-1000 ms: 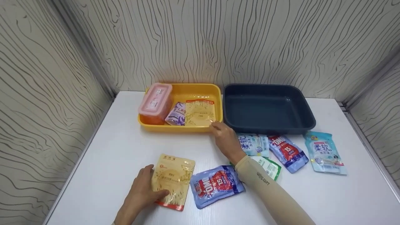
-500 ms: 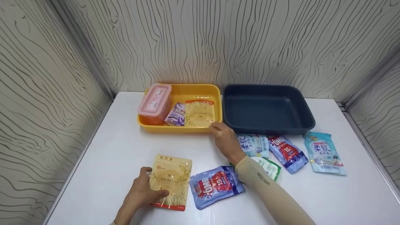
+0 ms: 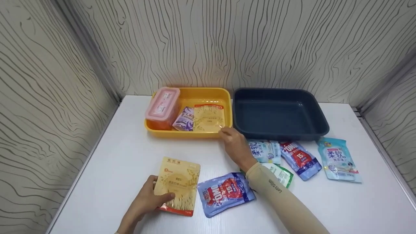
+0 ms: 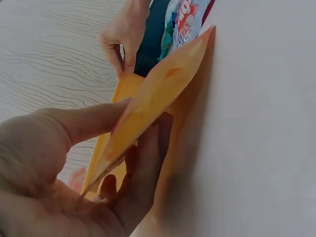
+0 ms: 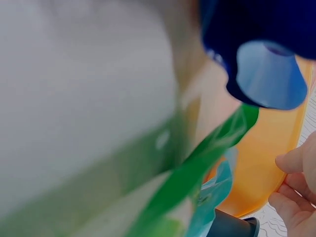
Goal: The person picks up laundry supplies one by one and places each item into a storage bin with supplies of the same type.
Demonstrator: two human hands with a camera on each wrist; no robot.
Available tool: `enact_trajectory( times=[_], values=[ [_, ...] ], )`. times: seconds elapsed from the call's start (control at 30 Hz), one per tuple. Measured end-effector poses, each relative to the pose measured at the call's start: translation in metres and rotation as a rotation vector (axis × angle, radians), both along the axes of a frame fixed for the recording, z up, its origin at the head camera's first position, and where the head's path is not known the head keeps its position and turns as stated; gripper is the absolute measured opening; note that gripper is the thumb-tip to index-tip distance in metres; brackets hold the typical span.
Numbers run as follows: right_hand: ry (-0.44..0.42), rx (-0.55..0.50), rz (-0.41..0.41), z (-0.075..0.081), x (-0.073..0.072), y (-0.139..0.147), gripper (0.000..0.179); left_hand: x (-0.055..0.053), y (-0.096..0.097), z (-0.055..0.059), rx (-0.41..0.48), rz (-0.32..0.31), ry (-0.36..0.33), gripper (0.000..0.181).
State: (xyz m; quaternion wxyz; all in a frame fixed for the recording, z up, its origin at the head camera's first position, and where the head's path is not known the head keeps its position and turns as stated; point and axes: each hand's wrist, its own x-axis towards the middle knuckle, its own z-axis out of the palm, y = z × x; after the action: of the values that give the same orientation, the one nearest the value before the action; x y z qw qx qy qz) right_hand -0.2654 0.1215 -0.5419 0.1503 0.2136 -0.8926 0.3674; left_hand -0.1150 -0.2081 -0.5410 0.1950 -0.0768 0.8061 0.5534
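Left hand (image 3: 150, 196) pinches the beige pouch (image 3: 178, 185), thumb across the front, fingers behind. Pouch is at the near side of the desk (image 3: 107, 156), left of centre. Changed vs 0.5 s ago: it lay about flat then, now it's tipped up with a shadow under it in the left wrist view; can't tell if a corner touches the desk. Vs 1.0 s ago it also sits a bit further left. Right hand (image 3: 236, 146) unchanged: thumb and fingers pinch the rim of the yellow bin (image 3: 185, 134) at its near right corner. Bin stands at the desk's far edge, same place; inside, pink-lidded box (image 3: 164, 105) leaning on the left wall, purple pouch (image 3: 184, 119) mid, second beige pouch (image 3: 209, 118) at the right end, all unmoved. Navy bin (image 3: 279, 113) just right of it, also at the far edge. Rest hasn't moved: near blue-red pouch (image 3: 226, 194) right of the held 1, green-white pouch (image 3: 279, 174) partly under the right sleeve (image 3: 279, 195), 1 light-blue pouch (image 3: 265, 151) and far blue-red pouch (image 3: 300, 159) by the navy bin's near edge, outer light-blue pouch (image 3: 339, 159) toward the desk's right edge.
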Motion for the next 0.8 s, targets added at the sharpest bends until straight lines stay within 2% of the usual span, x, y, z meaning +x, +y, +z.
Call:
enact_trajectory(
  times=[0.13,0.2,0.37,0.4,0.63,0.8],
  values=[
    [0.025,0.046,0.002,0.001,-0.001,-0.001,0.027,0.0,-0.005,-0.002,0.127,-0.023,-0.02,0.073],
    [0.003,0.032,-0.002,0.001,-0.001,-0.001,0.027,-0.002,-0.007,-0.004,0.173,-0.021,-0.022,0.071],
    [-0.062,-0.031,-0.005,0.002,0.001,-0.001,0.028,-0.002,-0.007,-0.007,0.227,0.017,-0.024,0.071],
    [-0.053,-0.018,-0.001,0.001,0.0,-0.001,0.028,-0.002,-0.007,-0.007,0.238,0.024,-0.027,0.071],
    [-0.001,0.039,0.002,0.001,0.0,-0.001,0.028,-0.006,-0.007,0.005,0.349,0.036,-0.023,0.069],
    [-0.075,-0.024,-0.019,0.002,0.001,-0.001,0.029,-0.011,-0.005,0.017,0.376,0.046,-0.017,0.069]
  ],
)
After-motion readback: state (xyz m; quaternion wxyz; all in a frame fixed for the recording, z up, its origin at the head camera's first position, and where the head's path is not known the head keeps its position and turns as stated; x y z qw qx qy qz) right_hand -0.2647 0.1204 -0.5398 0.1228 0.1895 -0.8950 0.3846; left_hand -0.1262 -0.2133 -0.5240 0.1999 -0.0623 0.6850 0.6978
